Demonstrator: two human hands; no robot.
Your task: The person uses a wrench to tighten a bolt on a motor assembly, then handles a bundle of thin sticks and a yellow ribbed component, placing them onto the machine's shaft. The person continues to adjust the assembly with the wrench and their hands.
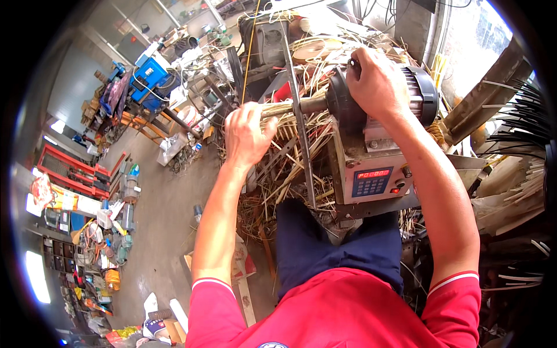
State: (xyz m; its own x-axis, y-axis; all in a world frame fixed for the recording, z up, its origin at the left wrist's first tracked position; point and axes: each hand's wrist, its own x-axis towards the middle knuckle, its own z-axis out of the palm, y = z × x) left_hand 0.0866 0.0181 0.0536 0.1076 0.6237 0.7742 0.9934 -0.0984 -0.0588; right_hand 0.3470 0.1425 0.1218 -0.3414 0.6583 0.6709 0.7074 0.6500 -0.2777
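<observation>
A winding machine with a finned motor (415, 87) and a control box (377, 156) stands in front of me. A grey shaft (313, 105) sticks out to its left, past an upright metal bar (299, 116). My left hand (248, 132) curls over the shaft's far left end, its thumb apart below; its fingertips are partly hidden. A thin yellow wire (250, 52) runs down to that hand from above. On top of the machine, my right hand (377, 81) is closed around a small black knob (353, 68), next to the round black housing (342, 101).
The control box carries a blue keypad (371, 182) with a lit red display. Scrap strips (278, 191) are heaped under and behind the shaft. Black rods (525, 122) jut in at the right. A red metal frame (75, 174) and a blue machine (151, 75) stand across the floor.
</observation>
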